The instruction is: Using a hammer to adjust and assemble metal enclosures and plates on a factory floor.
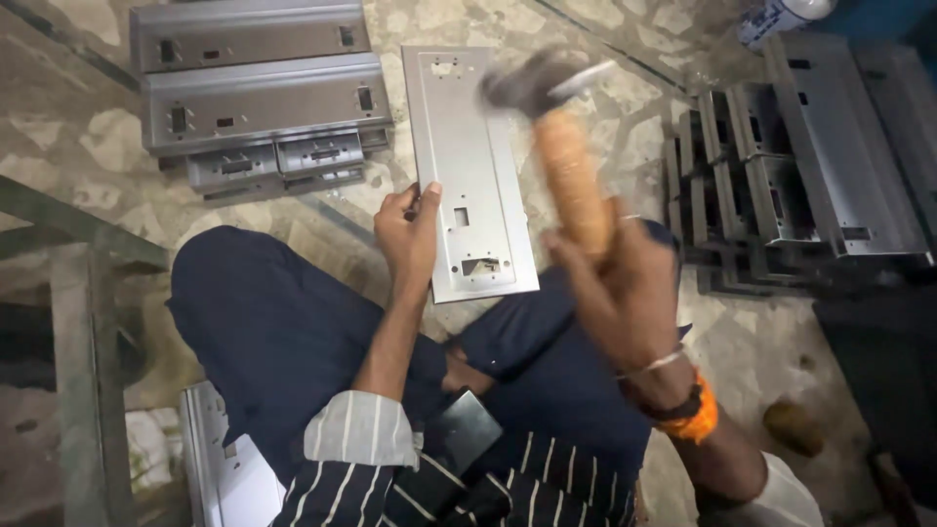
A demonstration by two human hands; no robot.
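A: Metal plate (470, 166), flat grey rectangle with a few small cutouts, lies on the stone floor (88, 137) just ahead of the crossed legs. I see the left hand (408, 234) at its left long edge, near the lower end, thumb on top of the plate, fingers curled at the edge. Pinching or just steadying it, I can't tell.

B: Right hand?

A: Right hand (625, 293) is wrapped tight round the wooden handle of a hammer (556, 127). Hammer is raised over the plate's right side, dark head up top and badly blurred. Orange band and thin bracelets on that wrist.

B: Head touching the plate?

A: Can't tell, too blurred. I read it as above the plate.

B: Further out?

A: Dark blue trousers (283, 322), cross-legged, striped shirt cuffs at the bottom of the view. A dark flat object (464, 429) sits in the lap, too unclear to name. Bottom left, another pale metal sheet (220, 459) beside the thigh. Top left, stacked grey metal channels (259, 88) with slots, smaller pieces under them, near the plate's upper left corner but apart from it. Right side, a row of folded metal housings (781, 166), well apart from the plate. A white bottle (781, 18) lies at the top right. Green metal frame (78, 293) on the far left.
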